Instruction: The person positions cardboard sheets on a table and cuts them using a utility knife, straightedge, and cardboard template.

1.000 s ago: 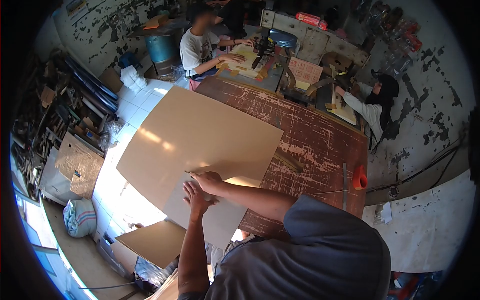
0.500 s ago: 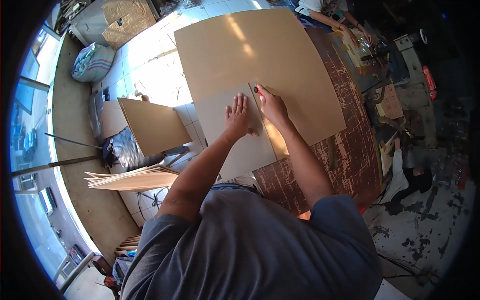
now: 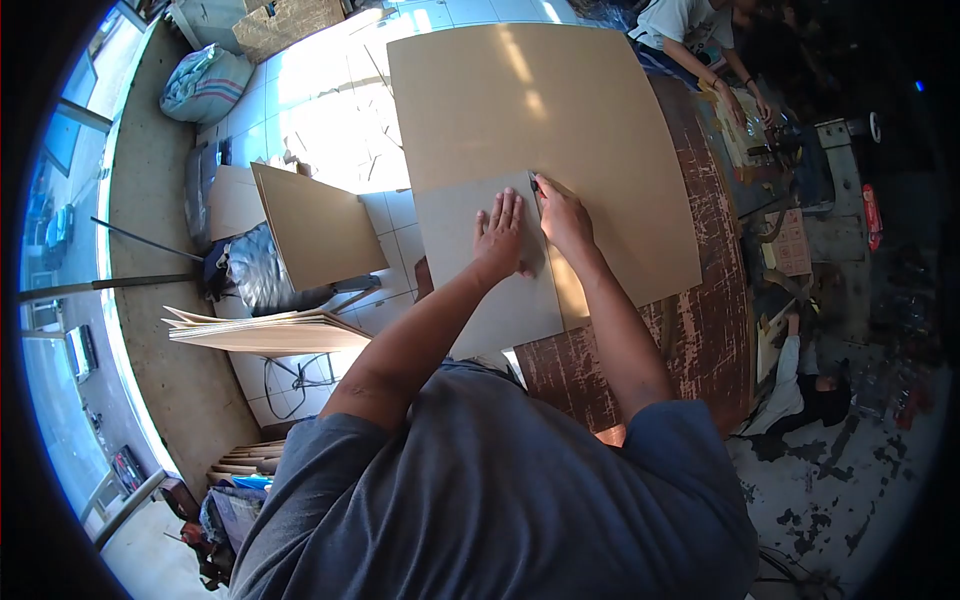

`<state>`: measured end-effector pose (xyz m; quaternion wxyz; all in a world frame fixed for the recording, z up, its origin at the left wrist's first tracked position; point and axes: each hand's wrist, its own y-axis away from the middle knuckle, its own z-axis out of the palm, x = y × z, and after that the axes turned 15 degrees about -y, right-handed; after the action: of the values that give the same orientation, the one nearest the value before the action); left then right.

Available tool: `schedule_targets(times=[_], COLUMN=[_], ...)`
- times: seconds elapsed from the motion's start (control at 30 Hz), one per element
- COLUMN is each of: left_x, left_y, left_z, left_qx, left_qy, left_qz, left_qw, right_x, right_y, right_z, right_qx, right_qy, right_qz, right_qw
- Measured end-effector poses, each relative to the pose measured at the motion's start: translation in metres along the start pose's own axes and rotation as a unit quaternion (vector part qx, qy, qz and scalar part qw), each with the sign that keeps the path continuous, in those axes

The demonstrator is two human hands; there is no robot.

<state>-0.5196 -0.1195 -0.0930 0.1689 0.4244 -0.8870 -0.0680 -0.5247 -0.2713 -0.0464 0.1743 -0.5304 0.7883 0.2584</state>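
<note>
A large brown board lies on the worn table, with a smaller grey sheet on its near left part. My left hand is spread flat on the grey sheet, fingers pointing away from me. In my closed right hand is a utility knife, mostly hidden by the fingers. Its tip is at the far right corner of the grey sheet, beside that sheet's right edge. Whether the blade touches the brown board I cannot tell.
The scratched red-brown table shows right of the boards. To the left stand an upright brown board and a stack of thin sheets. A stuffed sack sits by the wall. Co-workers are at the right.
My right hand has turned, bringing the knife's tip to the grey sheet's far right corner. My left hand stays flat on the sheet. The whole view has shifted slightly.
</note>
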Motion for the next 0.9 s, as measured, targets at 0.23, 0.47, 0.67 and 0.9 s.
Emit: schedule_targets(times=[0.23, 0.47, 0.67, 0.9], left_x=[0.001, 0.004, 0.006, 0.001], left_y=[0.0, 0.0, 0.001, 0.0], left_z=[0.0, -0.004, -0.003, 0.008], left_qx=[-0.006, -0.026, -0.02, 0.023], left_qy=[-0.009, -0.012, -0.008, 0.005], left_qz=[0.001, -0.012, -0.02, -0.007], left_qw=[1.0, 1.0, 1.0, 1.0], right_x=[-0.001, -0.001, 0.006, 0.026], right_y=[-0.014, 0.002, 0.005, 0.014], right_z=[-0.003, -0.007, -0.006, 0.011], right_qx=[-0.025, -0.014, -0.044, 0.017], right_qy=[-0.001, -0.03, 0.024, -0.01], right_qz=[-0.004, -0.049, -0.046, -0.078], right_qw=[1.0, 0.998, 0.998, 0.997])
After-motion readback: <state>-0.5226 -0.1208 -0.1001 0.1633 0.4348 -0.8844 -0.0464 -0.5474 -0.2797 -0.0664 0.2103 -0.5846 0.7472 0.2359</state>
